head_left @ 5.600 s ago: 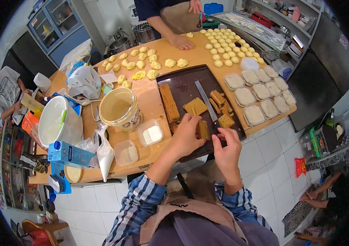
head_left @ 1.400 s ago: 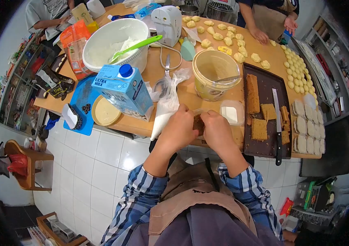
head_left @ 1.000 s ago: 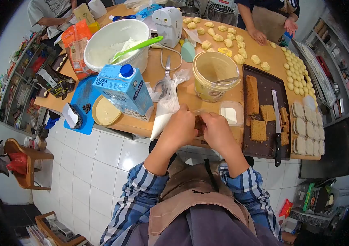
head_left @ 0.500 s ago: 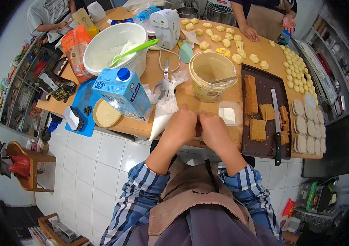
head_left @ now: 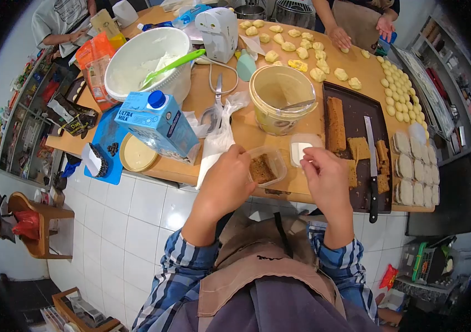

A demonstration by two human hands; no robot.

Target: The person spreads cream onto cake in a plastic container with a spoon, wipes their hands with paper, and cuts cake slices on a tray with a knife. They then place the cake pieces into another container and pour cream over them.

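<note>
Just right of the piping bag, my left hand (head_left: pixel 225 180) is curled at the left side of a clear plastic container (head_left: pixel 281 169), gripping its edge. A brown cake piece (head_left: pixel 262 169) lies inside it. My right hand (head_left: pixel 327 176) is closed, fingertips pinched together over the near right corner of a second clear container (head_left: pixel 298 145) with something white in it. Whatever the pinch holds is too small to make out. The white-filled piping bag (head_left: pixel 221 135) lies beside scissors (head_left: pixel 218 91). Behind the containers stands an open cream-coloured tub (head_left: pixel 268 119) with a utensil inside.
A dark tray (head_left: pixel 376 108) holds cake pieces and a knife (head_left: pixel 372 160). On the left are a milk carton (head_left: pixel 163 127) and a white bowl (head_left: pixel 116 77) with a green spatula. Dough pieces (head_left: pixel 302 52) cover the back, where a co-worker's hands (head_left: pixel 339 37) work. Filled containers (head_left: pixel 412 166) sit right.
My hands have parted: the right moved right toward the white-filled container, the left slightly left and down. The container with cake now shows between them. The co-worker's hand now touches a dough piece.
</note>
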